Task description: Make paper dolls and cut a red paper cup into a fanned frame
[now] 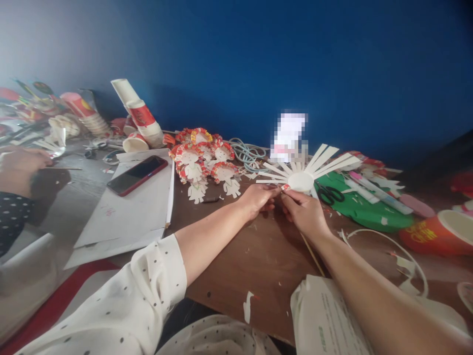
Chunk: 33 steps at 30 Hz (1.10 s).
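Observation:
A paper cup cut into strips [301, 181] is fanned out round its white base, just beyond my hands above the brown table. My left hand [258, 201] is closed, thumb and fingers pinching at the cup's near left edge, by a small red-marked strip end. Close beside it, my right hand [306, 213] pinches the near edge of the same cup with its fingertips. The other fingers of both hands are curled and partly hidden. A thin stick [312, 252] runs from under my right hand toward the table's front edge.
Paper figures with red frills [201, 158] lie beyond my left arm. A phone [138, 175] rests on a white board [121, 222]. Stacked paper cups [142, 121] stand behind. Black-handled scissors [330, 194] lie by a green sheet [373, 209]. Another person's hand [22, 165] is at far left.

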### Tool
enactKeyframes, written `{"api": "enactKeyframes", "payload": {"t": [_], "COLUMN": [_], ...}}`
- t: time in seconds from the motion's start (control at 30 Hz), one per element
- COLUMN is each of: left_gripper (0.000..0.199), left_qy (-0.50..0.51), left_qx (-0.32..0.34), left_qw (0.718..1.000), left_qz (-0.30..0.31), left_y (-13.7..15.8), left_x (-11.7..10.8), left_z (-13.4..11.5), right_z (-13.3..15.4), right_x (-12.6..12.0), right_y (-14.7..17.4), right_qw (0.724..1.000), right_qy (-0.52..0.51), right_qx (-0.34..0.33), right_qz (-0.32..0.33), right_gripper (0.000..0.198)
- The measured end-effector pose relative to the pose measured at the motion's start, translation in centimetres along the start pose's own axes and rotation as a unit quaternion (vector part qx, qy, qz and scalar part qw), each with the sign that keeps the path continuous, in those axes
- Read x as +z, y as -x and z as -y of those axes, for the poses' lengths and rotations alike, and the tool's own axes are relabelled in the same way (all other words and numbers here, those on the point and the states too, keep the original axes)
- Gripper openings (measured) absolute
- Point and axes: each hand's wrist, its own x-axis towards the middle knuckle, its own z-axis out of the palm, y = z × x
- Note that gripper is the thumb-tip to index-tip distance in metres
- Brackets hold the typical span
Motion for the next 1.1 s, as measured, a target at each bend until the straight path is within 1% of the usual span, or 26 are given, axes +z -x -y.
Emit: {"api": "enactKeyframes", "payload": {"t": [0.13, 0.2, 0.3, 0.43, 0.53, 0.63, 0.83, 1.0, 1.1], "left_gripper": [0.012, 0.012, 0.013, 0.012, 0.019, 0.026, 0.032, 0.026, 0.027], "left_qy": [0.001, 0.004, 0.003, 0.009, 0.020, 0.020, 0.015, 0.032, 0.031], "left_qx": [0.005, 0.012, 0.016, 0.022, 0.024, 0.033, 0.047, 0.045, 0.044], "left_qw": [1.000, 1.000, 0.999, 0.999, 0.999, 0.999, 0.999, 0.998, 0.998], "left_qz": [-0.007, -0.018, -0.037, -0.048, -0.041, -0.023, 0.001, -0.011, -0.017], "left_y": [-0.10, -0.17, -0.24, -0.25, -0.26, -0.45, -0.78, -0.69, -0.63], "left_x": [0.07, 0.14, 0.24, 0.27, 0.20, 0.04, -0.13, -0.10, -0.09], "left_z": [0.01, 0.08, 0.20, 0.22, 0.29, 0.56, 0.89, 0.81, 0.82], "right_z": [-0.36, -0.40, -0.36, -0.20, -0.04, 0.04, 0.28, 0.47, 0.57], "right_x": [0.13, 0.25, 0.42, 0.50, 0.46, 0.45, 0.59, 0.66, 0.61], "right_y": [0.13, 0.18, 0.24, 0.22, 0.19, 0.21, 0.39, 0.40, 0.36], "right_qw": [0.989, 0.985, 0.992, 1.000, 0.998, 0.994, 0.989, 0.988, 0.989], "right_qy": [0.124, 0.145, 0.102, -0.011, -0.061, -0.095, -0.134, -0.144, -0.137], "right_qx": [-0.074, -0.088, -0.070, -0.004, 0.030, 0.045, 0.054, 0.059, 0.060], "right_qz": [-0.025, -0.030, -0.026, -0.006, 0.000, -0.004, 0.006, 0.007, 0.004], "right_gripper": [0.031, 0.029, 0.026, 0.026, 0.029, 0.028, 0.022, 0.025, 0.024]}}
